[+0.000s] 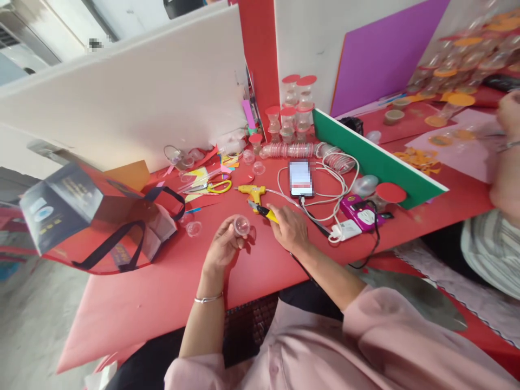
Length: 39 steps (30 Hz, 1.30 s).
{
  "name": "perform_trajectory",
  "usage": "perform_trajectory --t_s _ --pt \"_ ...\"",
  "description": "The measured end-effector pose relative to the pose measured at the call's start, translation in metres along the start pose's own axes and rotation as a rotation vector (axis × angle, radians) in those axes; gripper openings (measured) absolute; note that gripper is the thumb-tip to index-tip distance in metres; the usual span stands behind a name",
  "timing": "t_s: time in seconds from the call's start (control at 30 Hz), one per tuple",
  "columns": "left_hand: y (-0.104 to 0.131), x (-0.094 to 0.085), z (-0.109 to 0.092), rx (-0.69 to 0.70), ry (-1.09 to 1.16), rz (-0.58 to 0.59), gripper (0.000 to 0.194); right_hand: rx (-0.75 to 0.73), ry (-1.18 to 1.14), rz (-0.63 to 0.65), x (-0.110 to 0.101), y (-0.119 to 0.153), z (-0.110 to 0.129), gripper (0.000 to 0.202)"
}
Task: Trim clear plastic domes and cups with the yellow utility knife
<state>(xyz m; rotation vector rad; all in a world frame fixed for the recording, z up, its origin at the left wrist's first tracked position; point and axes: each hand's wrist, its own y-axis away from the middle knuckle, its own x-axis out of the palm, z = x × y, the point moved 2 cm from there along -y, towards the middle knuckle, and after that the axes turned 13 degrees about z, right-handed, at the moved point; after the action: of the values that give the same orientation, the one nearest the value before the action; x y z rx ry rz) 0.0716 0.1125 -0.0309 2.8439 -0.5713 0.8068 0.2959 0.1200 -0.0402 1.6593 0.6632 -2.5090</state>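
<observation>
My left hand (pixel 222 244) is closed around a small clear plastic cup (pixel 242 225), its round opening facing up toward me. In my right hand (pixel 290 227) is a yellow-and-black utility knife (pixel 267 213), its blade pointing left, a little above and to the right of the cup. Just beyond the blade lies a yellow glue gun (pixel 252 192) on the red table. Yellow-handled scissors (pixel 218 187) rest to its left. Another clear plastic cup (pixel 194 229) lies left of my left hand.
A phone (pixel 301 179) with white cables lies ahead, near a purple power strip (pixel 361 213). Stacked clear cups (pixel 290 150) and red-topped cup pieces (pixel 287 116) stand behind. A green board (pixel 374 157) divides off another person's arm (pixel 506 157). A large gift bag (pixel 93 227) sits left.
</observation>
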Motion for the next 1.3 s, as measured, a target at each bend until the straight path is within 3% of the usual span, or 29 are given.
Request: perform_trajectory --t_s 0.47,0.8,1.0,1.3 --pt "-0.002 0.001 -0.003 0.042 0.032 -0.102 0.052 -0.057 -0.077 -0.005 -0.005 0.002 0.001 0.048" --pt "0.0 0.001 -0.006 0.048 0.043 -0.105 0.047 -0.259 -0.098 0.067 -0.014 0.001 0.01 0.043" --pt "-0.001 0.0 -0.004 0.048 0.023 -0.154 0.046 -0.226 -0.117 0.135 -0.031 -0.004 0.013 0.035" --pt "0.004 -0.002 -0.011 0.028 -0.001 -0.123 0.048 -0.225 -0.108 0.239 -0.039 -0.023 0.014 0.033"
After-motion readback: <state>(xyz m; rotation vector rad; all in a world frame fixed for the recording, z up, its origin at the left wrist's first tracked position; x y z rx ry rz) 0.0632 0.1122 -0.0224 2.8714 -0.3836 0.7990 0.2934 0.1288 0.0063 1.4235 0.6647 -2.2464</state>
